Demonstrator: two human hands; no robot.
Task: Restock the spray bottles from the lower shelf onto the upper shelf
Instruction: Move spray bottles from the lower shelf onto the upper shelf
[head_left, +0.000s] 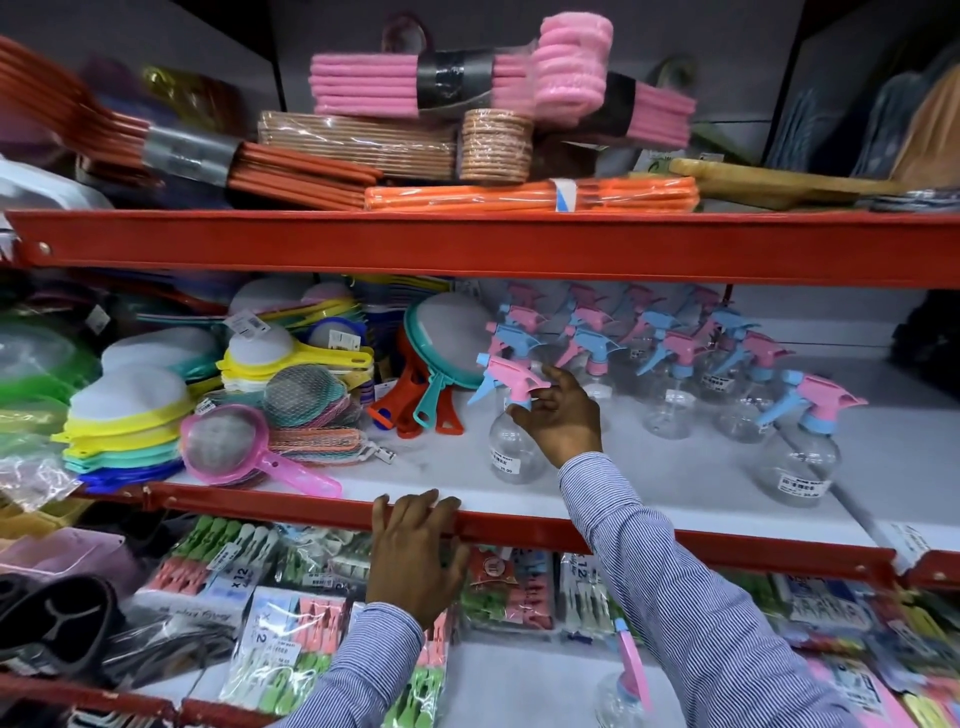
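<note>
My right hand (558, 410) grips the neck of a clear spray bottle (514, 449) with a pink and blue trigger head, standing on the white middle shelf (649, 483). Several more clear spray bottles (670, 379) stand in rows behind and to its right, and one (797, 452) stands alone near the front right. My left hand (415, 551) rests on the red front rail (311, 512) of that shelf, fingers curled over its edge. On the lower shelf another spray bottle (623, 680) lies partly hidden by my right sleeve.
Stacked strainers (130, 415) and a pink sieve (228, 441) fill the middle shelf's left side. Packs of clothes pegs (291, 639) cover the lower shelf. The top shelf holds pink cloth bundles (415, 83) and orange bundles (530, 195).
</note>
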